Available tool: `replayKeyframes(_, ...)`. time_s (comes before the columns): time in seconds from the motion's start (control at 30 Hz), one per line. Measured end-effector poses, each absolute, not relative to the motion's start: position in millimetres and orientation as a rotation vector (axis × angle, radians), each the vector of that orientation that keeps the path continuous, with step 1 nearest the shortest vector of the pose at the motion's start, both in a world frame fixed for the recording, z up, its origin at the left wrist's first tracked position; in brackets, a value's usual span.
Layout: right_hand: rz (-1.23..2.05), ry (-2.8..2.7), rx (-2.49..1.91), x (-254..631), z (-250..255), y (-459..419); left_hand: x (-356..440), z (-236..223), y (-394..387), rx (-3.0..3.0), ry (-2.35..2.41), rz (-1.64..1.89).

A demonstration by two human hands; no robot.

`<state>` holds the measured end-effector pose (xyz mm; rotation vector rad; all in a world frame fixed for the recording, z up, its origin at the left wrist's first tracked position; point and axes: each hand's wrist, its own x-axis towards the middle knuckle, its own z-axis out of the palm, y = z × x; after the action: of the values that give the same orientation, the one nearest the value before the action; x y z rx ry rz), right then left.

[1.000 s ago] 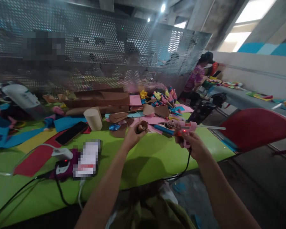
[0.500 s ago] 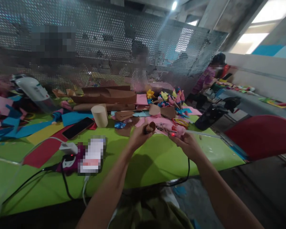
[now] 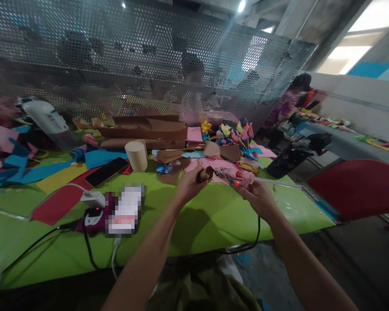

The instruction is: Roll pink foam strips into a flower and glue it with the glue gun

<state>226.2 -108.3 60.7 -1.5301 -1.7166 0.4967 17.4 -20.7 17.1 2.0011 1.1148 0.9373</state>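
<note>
My left hand [image 3: 192, 183] is closed around a small rolled brown piece [image 3: 208, 172], its open round end turned to the right. In my right hand [image 3: 257, 194] is a pink glue gun [image 3: 246, 177] with a red light lit. A pale glue stick [image 3: 274, 181] juts out of its back, and a black cord hangs below. The gun's nozzle points left at the mouth of the brown roll, close to it; whether they touch I cannot tell. Both hands are raised over the green table [image 3: 210, 229]. My fingers partly hide both things.
Behind my hands lie brown sheets [image 3: 149, 129], pink sheets and several felt-like flowers [image 3: 233, 131]. A cream cylinder [image 3: 136, 156], a dark phone [image 3: 106, 172], a charging phone [image 3: 126, 211] and a purple power strip [image 3: 92, 222] are at left. A black bottle [image 3: 288, 160] stands right, near a red chair [image 3: 359, 188].
The view has shifted slightly. Both hands keep nearly the same pose, with the glue gun's nozzle still at the open end of the brown roll.
</note>
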Motion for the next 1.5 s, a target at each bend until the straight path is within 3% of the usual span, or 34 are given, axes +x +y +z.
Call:
replayKeyframes(0.63, 0.342, -1.785, -1.629, 228.7, 59.2, -108.4, 17.9, 16.9, -20.8, 2.101, 1.181, 0.926)
replayKeyframes(1.5, 0.441, -1.8, -1.613, 229.0, 60.1, -112.2, 16.4, 12.9, -18.6, 2.175, 1.185, 0.992)
